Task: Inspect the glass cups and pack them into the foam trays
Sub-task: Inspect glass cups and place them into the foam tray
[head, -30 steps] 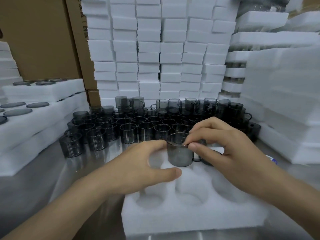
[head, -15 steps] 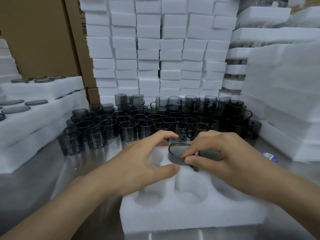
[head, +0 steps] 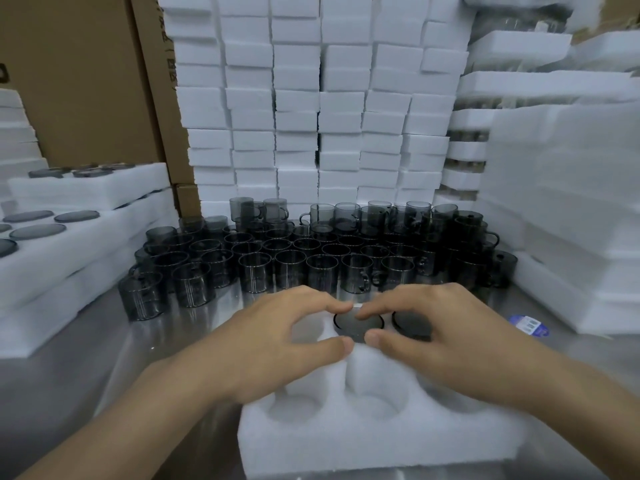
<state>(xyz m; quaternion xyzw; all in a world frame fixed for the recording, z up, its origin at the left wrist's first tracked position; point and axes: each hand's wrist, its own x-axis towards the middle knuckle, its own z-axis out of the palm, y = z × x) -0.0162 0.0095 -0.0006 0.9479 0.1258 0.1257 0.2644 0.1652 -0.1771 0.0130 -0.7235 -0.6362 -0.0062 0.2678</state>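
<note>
Both hands are down on the white foam tray with round pockets (head: 381,441) sitting on the shiny steel bench (head: 69,393). The smoky grey glass cup (head: 358,323) is sunk into the middle pocket of the far row, only its dark rim showing flush with the foam. The left hand (head: 277,344) has thumb and forefinger curled narrow around the near-left side of that rim, and the right hand (head: 433,341) mirrors it from the other side, so all the fingers (head: 332,308) are pinching in close on the rim, touching it or just about. A second grey cup (head: 412,325) is already seated in the pocket to the right, partly under the right hand. The far-left pocket and the near row look unfilled.

Looks to me like the cup is basically seated and this is the final press.

What I'd worry about: pushing on one side of the rim could cock the cup in the pocket, and thin glass under uneven finger pressure can chip. I can't see where the handle sits; if it isn't lined up with a slot, forcing it would tear foam or stress the handle. Also the crowd of loose grey glass cups (head: 311,258) stands just beyond the tray, so a quick lift of the hands forward could knock the front row over.
</note>
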